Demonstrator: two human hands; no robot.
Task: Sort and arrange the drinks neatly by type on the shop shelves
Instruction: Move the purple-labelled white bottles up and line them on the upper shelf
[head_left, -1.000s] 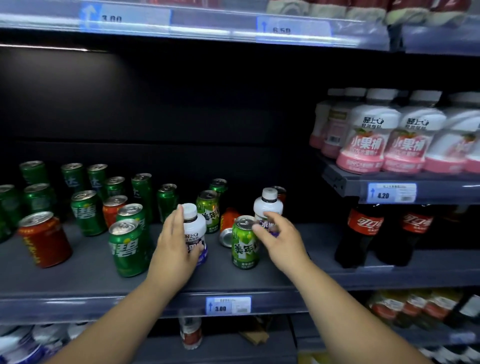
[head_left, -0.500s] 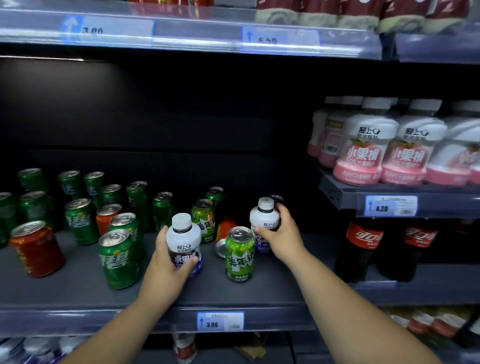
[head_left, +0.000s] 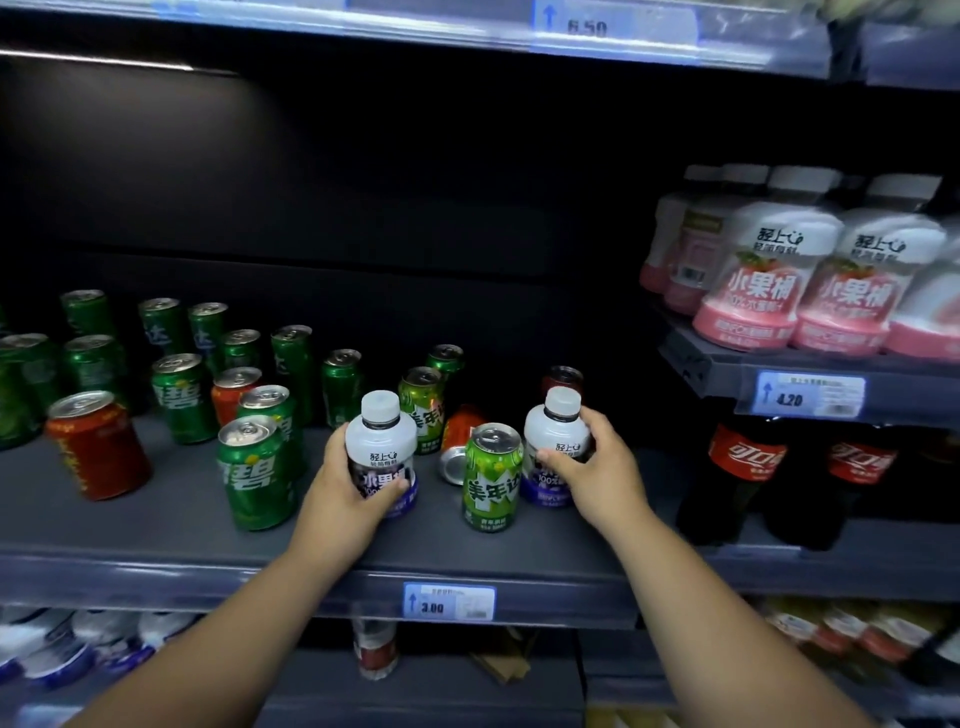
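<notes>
Head cam looking down at a dark grey shelf (head_left: 156, 530) with a real jumble of drinks on it. Left hand (head_left: 343, 499) grips a small white bottle with a purple label (head_left: 382, 447), fingers (head_left: 335, 441) curled round its left side and the thumb pressed across the front. That bottle is upright, about mid-shelf, and honestly I can't tell if its base is touching the shelf or a hair above it.

Right hand (head_left: 597, 478) grips a second purple-label bottle (head_left: 556, 441), fingers wrapped round the right side, thumb on the label. This one is upright too, a bit further right and further back.

Between the two bottles stands a light green can (head_left: 491, 478), upright, just beside the second purple-label bottle. Behind it an orange can (head_left: 460, 441) lies tipped on its side, top facing the camera. Another light green can (head_left: 423, 410) sits behind the left hand's bottle.

Off to the left is a loose bunch of dark green cans (head_left: 254, 473), not in rows, with a red can (head_left: 96, 444) tilted at the front left. On the right, pink-label bottles (head_left: 769, 280) line a higher shelf, cola bottles (head_left: 743, 467) underneath. A 3.00 price tag (head_left: 449, 601) is on the shelf edge
</notes>
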